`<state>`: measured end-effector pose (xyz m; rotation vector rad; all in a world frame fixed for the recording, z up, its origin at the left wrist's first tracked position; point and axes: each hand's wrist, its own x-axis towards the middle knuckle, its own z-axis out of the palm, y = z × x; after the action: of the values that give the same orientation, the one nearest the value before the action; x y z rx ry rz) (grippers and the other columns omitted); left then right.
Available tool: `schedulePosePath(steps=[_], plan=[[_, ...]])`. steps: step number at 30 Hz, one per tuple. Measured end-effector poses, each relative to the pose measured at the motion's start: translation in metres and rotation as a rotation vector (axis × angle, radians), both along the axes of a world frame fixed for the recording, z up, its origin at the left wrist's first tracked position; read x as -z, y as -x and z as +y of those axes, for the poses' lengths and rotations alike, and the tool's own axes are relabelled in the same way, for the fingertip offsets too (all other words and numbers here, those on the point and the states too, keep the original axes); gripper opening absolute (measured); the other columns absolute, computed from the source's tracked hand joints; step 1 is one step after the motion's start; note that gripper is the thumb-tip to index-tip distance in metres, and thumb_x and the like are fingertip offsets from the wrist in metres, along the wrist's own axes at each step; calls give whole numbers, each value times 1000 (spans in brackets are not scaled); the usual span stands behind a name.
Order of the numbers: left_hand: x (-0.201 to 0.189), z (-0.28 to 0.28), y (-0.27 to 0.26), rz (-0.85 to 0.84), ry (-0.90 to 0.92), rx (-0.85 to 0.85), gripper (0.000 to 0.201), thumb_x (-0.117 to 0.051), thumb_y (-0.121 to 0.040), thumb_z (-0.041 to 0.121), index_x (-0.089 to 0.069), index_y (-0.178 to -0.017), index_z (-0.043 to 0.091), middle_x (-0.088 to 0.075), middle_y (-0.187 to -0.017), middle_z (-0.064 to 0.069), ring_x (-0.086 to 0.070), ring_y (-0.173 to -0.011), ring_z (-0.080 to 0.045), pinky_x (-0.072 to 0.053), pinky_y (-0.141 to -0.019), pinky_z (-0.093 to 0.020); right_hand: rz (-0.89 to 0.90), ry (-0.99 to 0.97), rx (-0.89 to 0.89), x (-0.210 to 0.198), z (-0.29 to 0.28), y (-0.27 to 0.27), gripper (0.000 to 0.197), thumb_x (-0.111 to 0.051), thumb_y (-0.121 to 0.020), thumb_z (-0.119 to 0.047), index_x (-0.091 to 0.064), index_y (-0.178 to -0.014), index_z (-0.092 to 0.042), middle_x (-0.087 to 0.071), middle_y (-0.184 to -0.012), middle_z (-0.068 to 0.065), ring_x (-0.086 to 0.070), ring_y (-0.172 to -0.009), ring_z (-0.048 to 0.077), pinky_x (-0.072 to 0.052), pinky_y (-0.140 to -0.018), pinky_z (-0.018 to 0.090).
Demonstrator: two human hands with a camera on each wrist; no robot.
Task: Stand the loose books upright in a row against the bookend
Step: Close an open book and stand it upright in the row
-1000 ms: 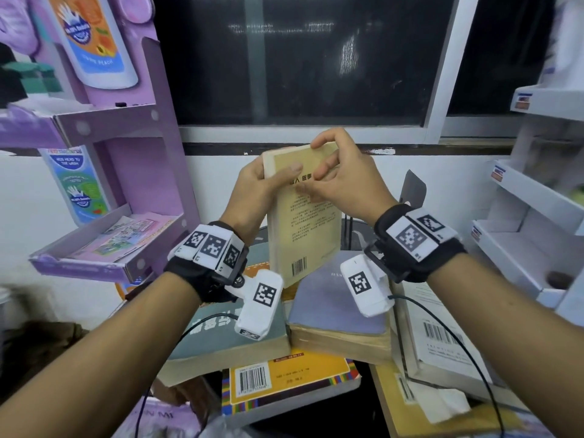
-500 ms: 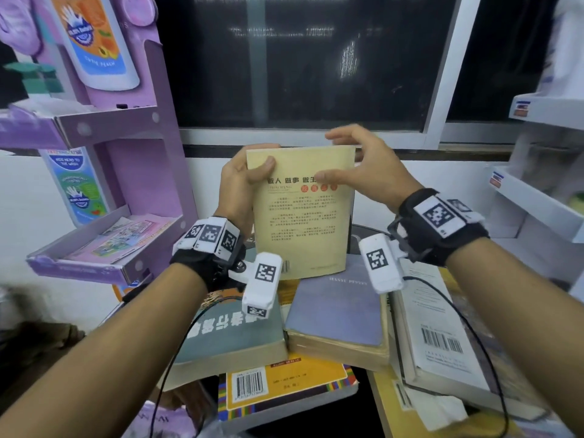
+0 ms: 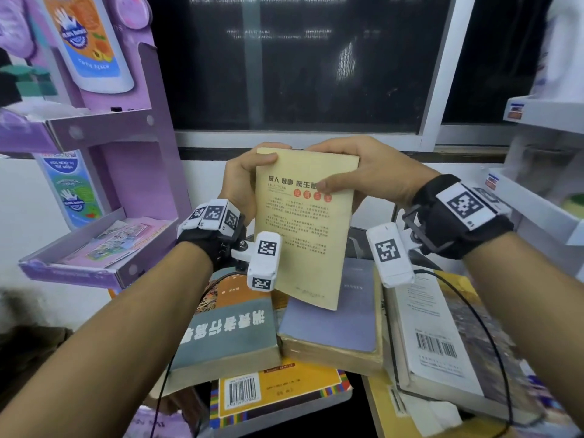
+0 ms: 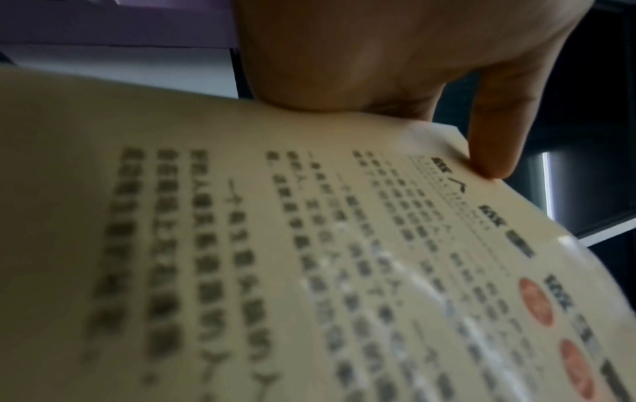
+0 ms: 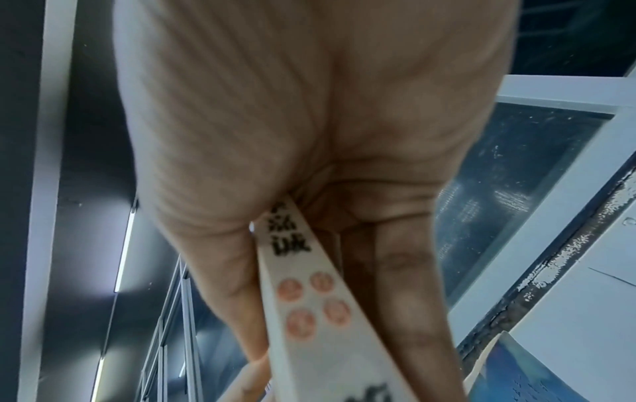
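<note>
A cream paperback (image 3: 303,235) with black print and red round seals stands upright in the air above the pile, its cover facing me. My left hand (image 3: 246,175) grips its top left corner, thumb (image 4: 492,141) on the cover (image 4: 275,272). My right hand (image 3: 369,172) grips the top right corner, thumb on the cover and fingers behind; the spine (image 5: 302,293) shows in the right wrist view. Loose books lie flat below: a grey-green one (image 3: 227,336), a lavender one (image 3: 335,327), a white one with a barcode (image 3: 433,336) and a yellow one (image 3: 284,390). I cannot make out the bookend.
A purple cardboard display stand (image 3: 126,184) rises close on the left, its tray holding leaflets. White shelves (image 3: 537,191) stand on the right. A dark window (image 3: 300,74) and a white wall lie behind the books. Cables trail from both wrists over the pile.
The cream book has turned from nearly edge-on to cover facing me. My right hand has slid from the book's top to its top right corner.
</note>
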<state>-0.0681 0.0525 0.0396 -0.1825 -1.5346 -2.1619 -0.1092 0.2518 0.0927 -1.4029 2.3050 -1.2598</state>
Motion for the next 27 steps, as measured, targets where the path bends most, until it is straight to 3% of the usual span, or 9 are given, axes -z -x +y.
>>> schedulePosePath(steps=[3,6,13,19,27], plan=[[-3,0,4,-27,77,-9,27,-55,-79,17,-66,-102,12,-67,-82,-6,-64,-76,-22,-53,-69,-31,25,48,69,-2,4,0,33,-69,-85,-6,-65,-113,-22,-73,-98,5,-74,-81,18,-61,-62,46],[-5,-3,10,-53,264,-101,30,-51,-90,20,-63,-118,17,-66,-94,-1,-62,-88,-16,-49,-80,-30,60,38,120,-5,8,2,30,-68,-86,-8,-64,-113,-19,-74,-96,4,-74,-79,15,-61,-62,43],[3,-22,29,-182,361,-355,25,-56,-93,24,-62,-117,24,-65,-120,4,-58,-114,-14,-46,-98,-35,125,36,316,-4,7,26,28,-68,-86,-12,-62,-113,-17,-72,-95,1,-73,-77,13,-61,-56,37],[11,-35,47,-283,398,-425,30,-53,-95,22,-58,-125,21,-58,-119,2,-51,-114,-18,-42,-92,-33,96,66,456,3,-10,54,24,-66,-87,-12,-60,-110,-13,-71,-98,6,-72,-77,20,-61,-55,39],[27,-47,73,-476,474,-320,41,-53,-96,23,-48,-136,23,-51,-134,-4,-46,-111,-20,-39,-89,-35,102,78,553,17,-50,84,21,-64,-87,-12,-58,-107,-16,-69,-104,9,-72,-76,25,-60,-54,41]])
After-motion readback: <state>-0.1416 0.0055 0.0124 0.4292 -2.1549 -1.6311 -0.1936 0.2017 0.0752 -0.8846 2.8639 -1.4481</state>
